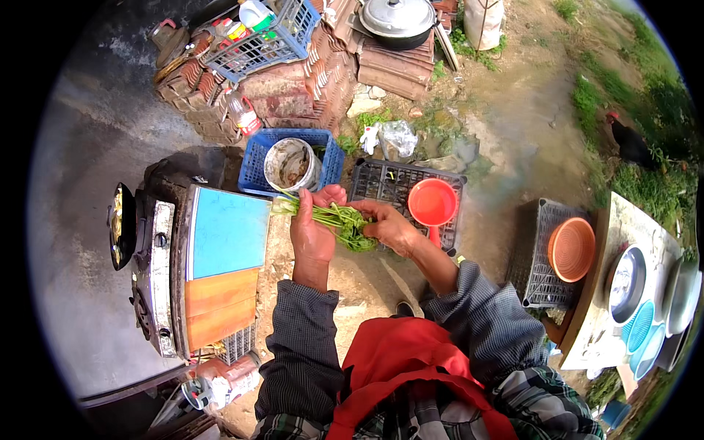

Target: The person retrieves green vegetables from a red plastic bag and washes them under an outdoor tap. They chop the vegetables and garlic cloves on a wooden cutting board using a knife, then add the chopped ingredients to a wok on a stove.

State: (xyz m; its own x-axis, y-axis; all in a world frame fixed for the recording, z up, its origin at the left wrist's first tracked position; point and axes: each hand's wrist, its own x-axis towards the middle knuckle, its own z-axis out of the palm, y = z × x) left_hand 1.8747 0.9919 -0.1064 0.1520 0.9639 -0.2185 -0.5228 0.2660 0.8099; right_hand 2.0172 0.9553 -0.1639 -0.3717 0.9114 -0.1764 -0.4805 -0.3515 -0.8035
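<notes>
A bunch of leafy greens (347,224) with pale stem ends hangs in front of me, held between my two hands. My left hand (312,238) has the stems across its palm, the thumb upright against them and the fingertips behind. At the leafy end, my right hand (394,231) is closed, its fingers pinching into the leaves. Just beyond my left hand is a dirty white bucket (314,178) in a blue plastic crate (253,160). A red dipper (433,202) with a handle rests on a black crate (367,176), beyond my right hand.
At left stands a stove (163,242), with a blue board (229,233) and an orange board (221,308) beside it. Right are another black crate (544,253) with an orange basket (571,250), and a table (590,323) with basins. Farther off, a lidded pot (397,18) sits on tiles.
</notes>
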